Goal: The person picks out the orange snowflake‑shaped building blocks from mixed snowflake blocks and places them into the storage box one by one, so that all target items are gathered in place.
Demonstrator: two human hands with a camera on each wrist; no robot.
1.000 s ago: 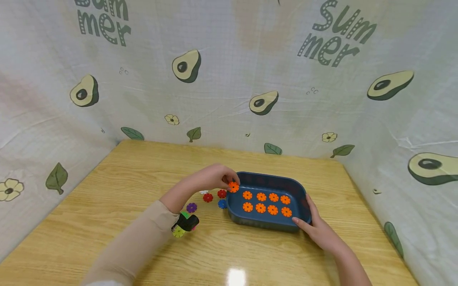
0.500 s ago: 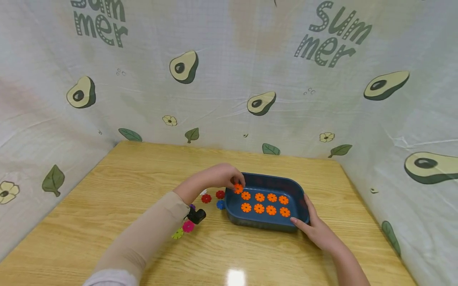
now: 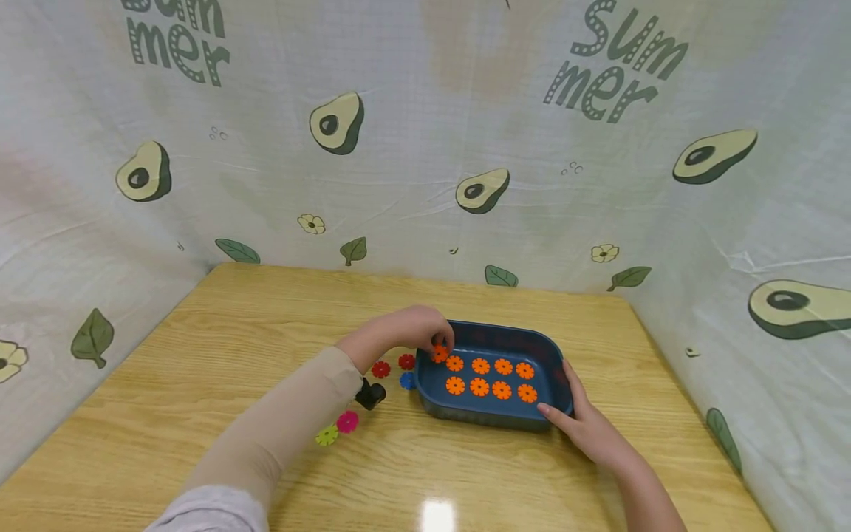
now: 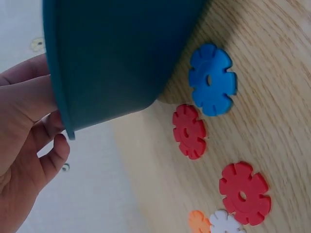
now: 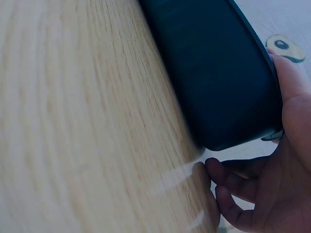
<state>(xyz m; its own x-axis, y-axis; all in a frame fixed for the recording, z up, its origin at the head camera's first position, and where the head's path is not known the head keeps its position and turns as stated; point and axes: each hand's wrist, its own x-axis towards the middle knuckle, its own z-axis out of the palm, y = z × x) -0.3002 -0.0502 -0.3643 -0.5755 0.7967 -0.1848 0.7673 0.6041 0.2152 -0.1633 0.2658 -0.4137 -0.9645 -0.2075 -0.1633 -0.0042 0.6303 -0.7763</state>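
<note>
A dark blue rectangular tray [image 3: 492, 419] holds several orange notched plastic discs, flower-shaped, laid flat in two rows. My left hand [image 3: 425, 329] reaches over its far left corner and pinches another orange disc [image 3: 439, 355], low in the tray beside the end of the back row. In the left wrist view the tray wall [image 4: 112, 63] hides the fingertips and that disc. My right hand [image 3: 588, 427] holds the tray's right end, thumb at the front rim. The right wrist view has the right hand [image 5: 272, 179] with fingers curled below the tray's end.
Left of the tray lie a blue disc [image 3: 407, 380] and two red discs [image 3: 381, 369]. A pink disc [image 3: 348, 422] and a yellow-green disc [image 3: 326, 435] lie nearer. White [image 4: 225, 222] and orange [image 4: 198, 222] discs show in the left wrist view. A printed curtain [image 3: 399, 244] surrounds the table.
My left hand has carried the orange disc from over the tray's left rim inward, then down to the end of the back row. The right hand keeps its hold on the tray.
</note>
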